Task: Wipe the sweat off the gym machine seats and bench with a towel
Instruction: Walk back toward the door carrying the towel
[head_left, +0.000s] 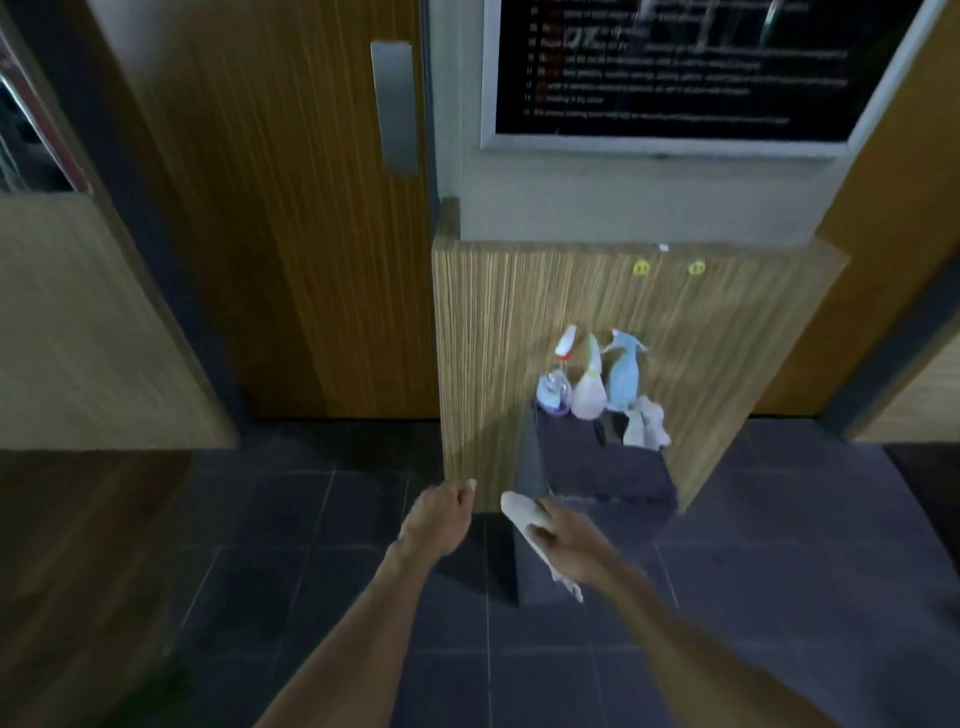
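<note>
I hold the towel (530, 525) bunched in my right hand (569, 545), fingers curled tight around its middle so one end sticks out toward 11 o'clock and the tail hangs below my palm; I judge that grip keeps it ready for wiping. My left hand (439, 514) hangs empty just beside it at 9 o'clock, fingers loosely curled, touching nothing. At 12 o'clock, a dark box (597, 467) on the tiled floor (311, 597) carries 3 spray bottles (589, 379) against the wooden panel (519, 312), with a pale cloth (647, 423) at its far right corner, likely a cleaning station. No machine seat or bench shows here, so the wiping looks not yet begun.
</note>
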